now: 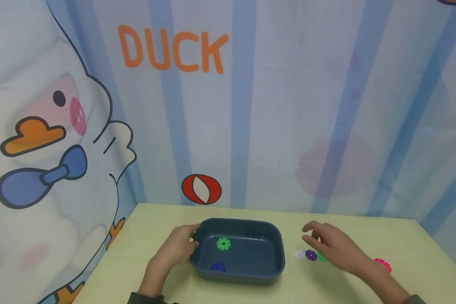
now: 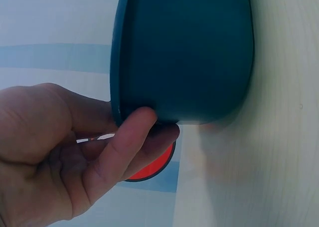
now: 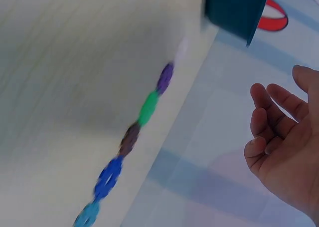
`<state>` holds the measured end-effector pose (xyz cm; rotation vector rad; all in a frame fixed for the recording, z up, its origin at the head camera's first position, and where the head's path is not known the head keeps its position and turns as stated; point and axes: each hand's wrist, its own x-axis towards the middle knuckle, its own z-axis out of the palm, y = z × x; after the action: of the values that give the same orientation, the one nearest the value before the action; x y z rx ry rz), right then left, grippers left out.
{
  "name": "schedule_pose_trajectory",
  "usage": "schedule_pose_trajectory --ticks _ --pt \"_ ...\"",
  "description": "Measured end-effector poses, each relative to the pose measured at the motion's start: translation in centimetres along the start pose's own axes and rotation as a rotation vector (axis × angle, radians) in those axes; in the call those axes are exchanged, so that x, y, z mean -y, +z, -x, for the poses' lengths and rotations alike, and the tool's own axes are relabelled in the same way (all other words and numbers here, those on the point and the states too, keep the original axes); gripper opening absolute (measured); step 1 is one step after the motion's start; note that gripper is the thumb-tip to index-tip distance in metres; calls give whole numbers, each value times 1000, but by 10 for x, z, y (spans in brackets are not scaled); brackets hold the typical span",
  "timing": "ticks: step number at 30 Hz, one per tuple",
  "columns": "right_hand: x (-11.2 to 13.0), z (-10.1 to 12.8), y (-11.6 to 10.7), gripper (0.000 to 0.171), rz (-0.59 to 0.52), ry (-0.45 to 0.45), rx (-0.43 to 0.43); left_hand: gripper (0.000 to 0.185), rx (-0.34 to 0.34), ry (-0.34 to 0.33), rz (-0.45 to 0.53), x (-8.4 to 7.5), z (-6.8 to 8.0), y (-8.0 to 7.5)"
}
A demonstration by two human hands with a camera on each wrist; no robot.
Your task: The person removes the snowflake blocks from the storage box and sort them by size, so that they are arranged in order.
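My left hand (image 1: pixel 177 245) grips the left end of a dark blue-green plastic bin (image 1: pixel 247 277), thumb and fingers at its rim and outer wall (image 2: pixel 184 57). Inside the bin lie a green snowflake disc (image 1: pixel 223 243) and a blue snowflake disc (image 1: pixel 218 267). To the right of the bin, my right hand (image 1: pixel 338 249) hovers over the table with loosely bent fingers and holds nothing. Below it runs a row of discs: white (image 1: pixel 299 254), purple (image 1: pixel 310 255), green (image 3: pixel 148 109), brown (image 3: pixel 129 139), blue (image 3: pixel 107 178) and light blue (image 3: pixel 87 215). Part of the row is hidden in the head view.
A pink disc (image 1: pixel 383 264) shows beside the right forearm. The pale yellow table (image 1: pixel 156 219) ends at a striped cloth backdrop (image 1: pixel 273 126) with a printed duck and the word DUCK.
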<state>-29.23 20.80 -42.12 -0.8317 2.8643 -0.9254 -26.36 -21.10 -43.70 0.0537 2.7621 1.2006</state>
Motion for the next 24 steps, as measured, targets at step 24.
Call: schedule_pose_trajectory --ticks 24 --pt "75 -78 80 31 59 -226 100 49 -11 12 35 1 1 -2"
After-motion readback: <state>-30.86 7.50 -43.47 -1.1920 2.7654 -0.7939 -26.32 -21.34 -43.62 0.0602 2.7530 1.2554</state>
